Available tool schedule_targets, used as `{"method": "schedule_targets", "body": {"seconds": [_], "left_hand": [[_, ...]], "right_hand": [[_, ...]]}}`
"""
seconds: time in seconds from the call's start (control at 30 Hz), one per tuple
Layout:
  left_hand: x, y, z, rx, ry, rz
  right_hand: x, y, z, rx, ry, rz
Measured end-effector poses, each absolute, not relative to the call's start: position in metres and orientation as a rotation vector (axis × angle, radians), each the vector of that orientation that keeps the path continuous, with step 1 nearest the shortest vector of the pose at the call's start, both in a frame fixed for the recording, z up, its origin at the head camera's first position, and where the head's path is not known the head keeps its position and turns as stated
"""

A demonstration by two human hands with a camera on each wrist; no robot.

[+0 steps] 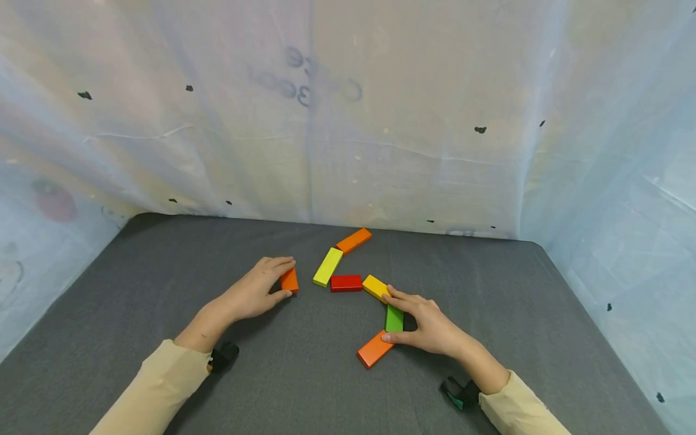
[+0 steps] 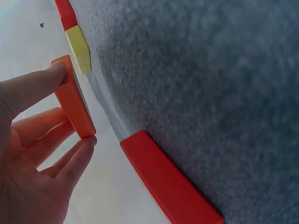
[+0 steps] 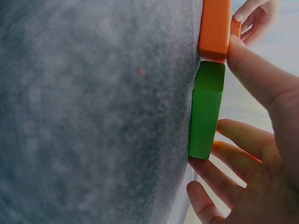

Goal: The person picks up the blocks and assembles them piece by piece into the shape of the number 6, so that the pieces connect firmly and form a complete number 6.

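My left hand pinches an orange block between thumb and fingertips; a gap separates it from the cloth in the left wrist view. Close by, a red block shows in that view. My right hand spans a green block with extended fingers. Its fingertips touch the green block's far end, beside a yellow block, and its thumb reaches an orange-red block. Another red block, a lime-yellow block and a farther orange block continue the bent line.
Dark grey cloth covers the table. Pale translucent sheeting hangs behind it and along both sides. A dark wrist device is under the left wrist, another under the right.
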State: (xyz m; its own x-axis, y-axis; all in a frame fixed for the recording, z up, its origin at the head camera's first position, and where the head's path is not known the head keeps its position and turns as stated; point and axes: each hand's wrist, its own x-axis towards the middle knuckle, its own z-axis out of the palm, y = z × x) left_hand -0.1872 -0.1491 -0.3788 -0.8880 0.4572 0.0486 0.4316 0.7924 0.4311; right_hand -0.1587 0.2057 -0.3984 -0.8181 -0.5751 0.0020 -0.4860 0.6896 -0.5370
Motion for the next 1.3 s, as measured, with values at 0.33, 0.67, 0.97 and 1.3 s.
{"method": "schedule_targets", "body": {"seconds": [0.33,0.67,0.97,1.3], "left_hand": [[-0.182,-0.145,-0.382,0.759,2.908,0.657],[-0.176,-0.141,-0.385,0.831,2.854,0.663],[-0.173,-0.136,-0.384,0.859,2.825,0.644],[-0.169,-0.127,-0.385,0.872,2.814,0.607]], "right_hand": [[-0.158,0.206,-0.398,-0.855,2.736,-0.793],[-0.159,0.206,-0.398,-0.856,2.727,-0.803],[-0.158,0.206,-0.398,-0.849,2.725,-0.804],[-0.157,0.206,-0.396,-0.842,2.723,-0.799]]}}
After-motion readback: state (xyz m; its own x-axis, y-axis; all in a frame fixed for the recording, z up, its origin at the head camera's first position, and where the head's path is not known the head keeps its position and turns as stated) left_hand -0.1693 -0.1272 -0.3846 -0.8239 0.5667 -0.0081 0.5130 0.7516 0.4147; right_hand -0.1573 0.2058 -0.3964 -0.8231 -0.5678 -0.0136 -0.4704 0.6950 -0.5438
